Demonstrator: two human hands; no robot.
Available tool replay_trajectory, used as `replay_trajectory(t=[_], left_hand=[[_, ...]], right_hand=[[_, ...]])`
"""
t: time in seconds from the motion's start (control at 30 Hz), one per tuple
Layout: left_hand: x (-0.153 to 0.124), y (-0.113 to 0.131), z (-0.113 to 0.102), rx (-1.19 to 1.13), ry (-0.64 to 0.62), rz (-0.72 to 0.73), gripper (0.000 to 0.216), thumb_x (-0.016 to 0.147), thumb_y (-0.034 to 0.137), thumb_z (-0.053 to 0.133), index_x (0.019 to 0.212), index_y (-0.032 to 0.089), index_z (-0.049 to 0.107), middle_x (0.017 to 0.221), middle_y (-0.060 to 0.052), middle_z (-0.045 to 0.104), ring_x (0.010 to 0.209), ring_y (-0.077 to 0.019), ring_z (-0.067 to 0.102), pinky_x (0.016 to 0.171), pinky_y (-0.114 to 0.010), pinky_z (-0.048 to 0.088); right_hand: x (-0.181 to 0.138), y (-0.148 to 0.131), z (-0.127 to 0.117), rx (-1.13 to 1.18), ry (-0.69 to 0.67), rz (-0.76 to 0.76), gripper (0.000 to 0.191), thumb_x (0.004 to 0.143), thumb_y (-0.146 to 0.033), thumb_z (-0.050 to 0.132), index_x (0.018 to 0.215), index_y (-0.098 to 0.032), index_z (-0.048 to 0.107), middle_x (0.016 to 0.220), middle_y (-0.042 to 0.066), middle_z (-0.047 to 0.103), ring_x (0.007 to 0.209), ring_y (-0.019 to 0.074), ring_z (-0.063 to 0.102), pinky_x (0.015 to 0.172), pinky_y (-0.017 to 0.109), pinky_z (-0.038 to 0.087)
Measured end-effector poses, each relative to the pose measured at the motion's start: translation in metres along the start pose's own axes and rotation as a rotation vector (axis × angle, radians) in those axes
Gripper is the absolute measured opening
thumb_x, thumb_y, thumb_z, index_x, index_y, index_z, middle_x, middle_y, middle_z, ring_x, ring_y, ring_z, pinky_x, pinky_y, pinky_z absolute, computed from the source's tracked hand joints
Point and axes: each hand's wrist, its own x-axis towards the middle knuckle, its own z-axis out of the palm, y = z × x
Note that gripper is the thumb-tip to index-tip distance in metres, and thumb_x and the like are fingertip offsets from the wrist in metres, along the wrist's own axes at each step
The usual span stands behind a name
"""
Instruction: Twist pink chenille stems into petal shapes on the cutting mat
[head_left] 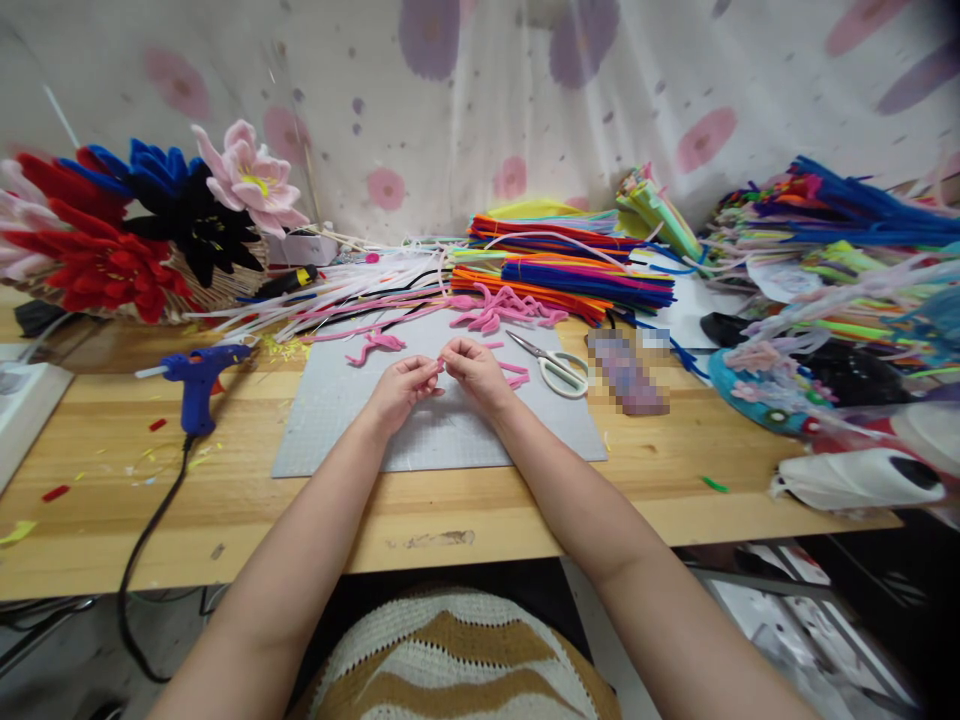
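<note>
Over the grey cutting mat (330, 420), my left hand (405, 392) and my right hand (475, 372) meet with fingertips pinched. A small piece of pink pipe cleaner (440, 367) shows between them; most of it is covered by the fingers. To the left of my hands lies a bent pink pipe-cleaner shape (377, 343). Several more pink shapes (501, 308) are heaped just beyond my right hand. Short cut pink pieces (516, 376) lie beside that hand, and scissors with pale handles (564, 374) rest on the mat's right side, blades pointing away to the left.
A blue glue gun (198, 385) stands at left, its cord over the table edge. Fuzzy flowers (112, 260) fill the back left. Bundles of coloured pipe cleaners (562, 270) line the back. A pixelated object (628, 372) and a white thread spool (855, 480) lie at right.
</note>
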Motion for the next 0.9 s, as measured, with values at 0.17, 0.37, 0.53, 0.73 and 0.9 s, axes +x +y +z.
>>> replay_trajectory(t=[0.17, 0.37, 0.53, 0.73, 0.9], left_hand=[[0.005, -0.004, -0.001, -0.088, 0.157, 0.036, 0.029, 0.054, 0.034, 0.076, 0.071, 0.015, 0.060, 0.063, 0.003, 0.059, 0.060, -0.0072, 0.055, 0.068, -0.026, 0.049], [0.015, -0.011, 0.003, -0.207, 0.335, 0.191, 0.025, 0.056, 0.033, 0.075, 0.073, 0.019, 0.062, 0.071, 0.002, 0.062, 0.070, -0.0079, 0.058, 0.066, -0.021, 0.043], [0.015, -0.009, 0.000, -0.153, 0.372, 0.198, 0.026, 0.052, 0.033, 0.076, 0.071, 0.018, 0.065, 0.069, 0.002, 0.062, 0.064, -0.0074, 0.054, 0.063, -0.021, 0.041], [0.010, -0.003, -0.011, 0.205, 0.440, 0.257, 0.026, 0.054, 0.036, 0.074, 0.068, 0.016, 0.067, 0.064, 0.001, 0.061, 0.060, -0.0086, 0.051, 0.060, -0.022, 0.039], [0.009, -0.004, -0.007, 0.327, 0.387, 0.263, 0.019, 0.055, 0.031, 0.073, 0.061, 0.015, 0.064, 0.059, 0.001, 0.060, 0.056, -0.0091, 0.050, 0.057, -0.022, 0.038]], right_hand=[[0.003, 0.005, -0.003, -0.051, 0.018, 0.001, 0.028, 0.067, -0.043, 0.061, 0.078, -0.017, 0.056, 0.067, -0.003, 0.048, 0.056, 0.0063, 0.038, 0.055, 0.021, 0.032], [-0.002, 0.014, 0.014, -0.172, -0.085, -0.050, 0.028, 0.066, -0.037, 0.064, 0.084, -0.019, 0.053, 0.082, -0.001, 0.054, 0.075, 0.0104, 0.050, 0.069, 0.024, 0.040], [-0.003, 0.014, 0.016, -0.268, -0.099, -0.053, 0.020, 0.072, -0.036, 0.056, 0.068, -0.017, 0.050, 0.065, -0.003, 0.050, 0.065, 0.0096, 0.045, 0.067, 0.024, 0.037], [-0.004, 0.008, 0.002, -0.444, -0.029, -0.005, 0.017, 0.073, -0.030, 0.051, 0.064, -0.016, 0.055, 0.056, -0.004, 0.050, 0.057, 0.0092, 0.043, 0.060, 0.023, 0.033], [-0.003, 0.016, -0.001, -0.546, 0.004, -0.038, 0.024, 0.075, -0.038, 0.051, 0.065, -0.016, 0.054, 0.063, -0.002, 0.056, 0.060, 0.0095, 0.046, 0.059, 0.022, 0.034]])
